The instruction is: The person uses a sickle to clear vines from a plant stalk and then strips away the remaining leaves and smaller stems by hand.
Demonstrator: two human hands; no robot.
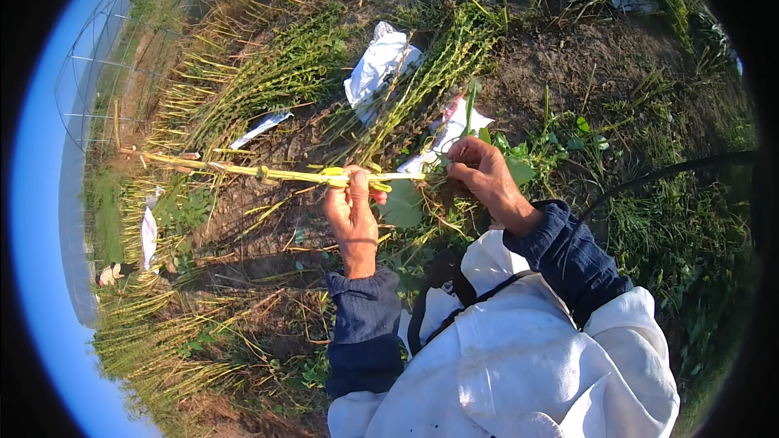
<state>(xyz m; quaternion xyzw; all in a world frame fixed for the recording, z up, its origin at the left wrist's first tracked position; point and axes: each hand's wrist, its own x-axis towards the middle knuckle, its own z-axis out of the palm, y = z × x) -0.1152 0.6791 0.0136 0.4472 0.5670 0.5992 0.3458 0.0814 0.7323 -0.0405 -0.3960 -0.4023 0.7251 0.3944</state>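
Note:
My left hand (352,215) is closed round a long yellow stalk (276,173), held level across my front, its bare end pointing to the far left. Yellow-green pods or leaf bits show beside the fingers. From the stalk's right end, a narrow white strip (406,176) reaches toward my right hand (485,174). That hand is raised with thumb and fingers pinched together; what lies between them, if anything, is too small to make out. A broad green leaf (402,204) shows below the strip, between the hands.
Cut stalks lie in bundles (284,85) on the brown soil (544,73). A crumpled white bag (380,65) rests among them, with a white and reddish packet (454,131) nearer my right hand. Green weeds (665,235) grow at right. A dark curved hose or cable (665,170) arcs there.

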